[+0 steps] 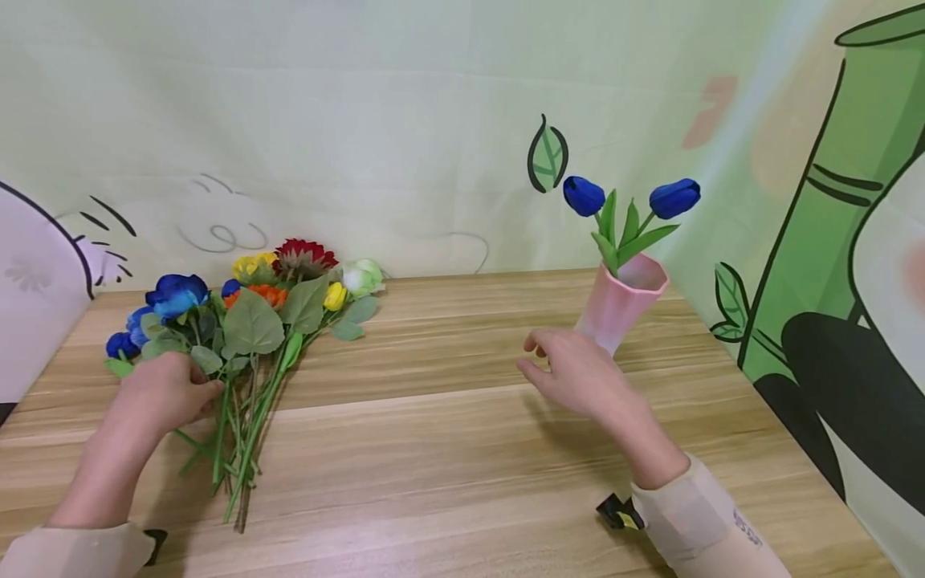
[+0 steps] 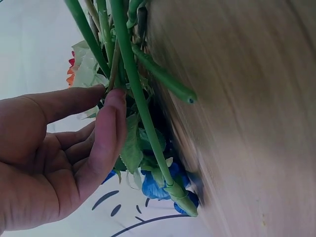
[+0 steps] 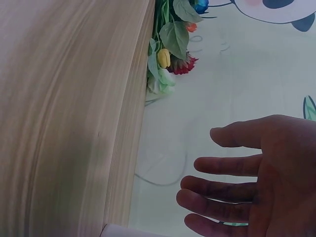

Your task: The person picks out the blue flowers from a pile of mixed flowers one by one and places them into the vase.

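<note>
At the left of the head view, my left hand (image 1: 162, 391) is at the stems of a pile of artificial flowers (image 1: 253, 321). The left wrist view shows its thumb and a finger pinching a thin stem (image 2: 116, 66); which bloom it belongs to is hidden. My right hand (image 1: 578, 373) hovers over the table, fingers apart and slightly bent, holding nothing. Just behind it stands a pink-and-white vase (image 1: 625, 301), its lower part partly covered by the hand. Two blue tulips, one left (image 1: 584, 197) and one right (image 1: 675, 198), rise out of the vase with green leaves.
The pile includes a blue rose (image 1: 177, 295), a dark red flower (image 1: 303, 258), a yellow tulip (image 1: 336, 296) and a pale green-white bloom (image 1: 363, 277). Stem ends point toward the front of the wooden table (image 1: 405, 466). A printed cloth (image 1: 405, 128) hangs behind and at the sides.
</note>
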Motion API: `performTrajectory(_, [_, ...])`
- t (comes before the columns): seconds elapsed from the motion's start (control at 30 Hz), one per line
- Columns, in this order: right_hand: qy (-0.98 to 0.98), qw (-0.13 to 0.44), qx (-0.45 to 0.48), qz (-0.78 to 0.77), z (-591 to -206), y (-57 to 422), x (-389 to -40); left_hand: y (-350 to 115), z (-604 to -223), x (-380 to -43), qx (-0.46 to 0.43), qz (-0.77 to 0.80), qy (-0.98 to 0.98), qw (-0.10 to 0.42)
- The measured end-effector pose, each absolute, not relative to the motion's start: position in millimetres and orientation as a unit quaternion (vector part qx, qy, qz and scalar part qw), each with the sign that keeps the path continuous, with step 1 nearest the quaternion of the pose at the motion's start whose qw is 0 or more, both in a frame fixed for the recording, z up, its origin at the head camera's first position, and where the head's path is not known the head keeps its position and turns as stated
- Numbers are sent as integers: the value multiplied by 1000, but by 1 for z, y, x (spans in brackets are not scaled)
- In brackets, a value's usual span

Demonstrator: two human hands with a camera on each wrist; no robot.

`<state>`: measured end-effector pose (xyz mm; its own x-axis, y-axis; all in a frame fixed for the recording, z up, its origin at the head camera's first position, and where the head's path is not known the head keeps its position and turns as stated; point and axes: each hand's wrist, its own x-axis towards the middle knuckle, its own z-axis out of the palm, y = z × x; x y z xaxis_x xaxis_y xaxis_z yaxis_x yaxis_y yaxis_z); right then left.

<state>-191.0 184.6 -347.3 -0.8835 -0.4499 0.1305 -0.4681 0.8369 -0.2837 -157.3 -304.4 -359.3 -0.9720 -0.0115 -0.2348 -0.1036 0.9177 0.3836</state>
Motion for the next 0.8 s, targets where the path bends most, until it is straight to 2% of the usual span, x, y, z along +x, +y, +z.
performTrajectory(0.8, [-957, 29, 241, 160, -347, 183, -191, -304, -358, -153, -15, 241, 970, 36])
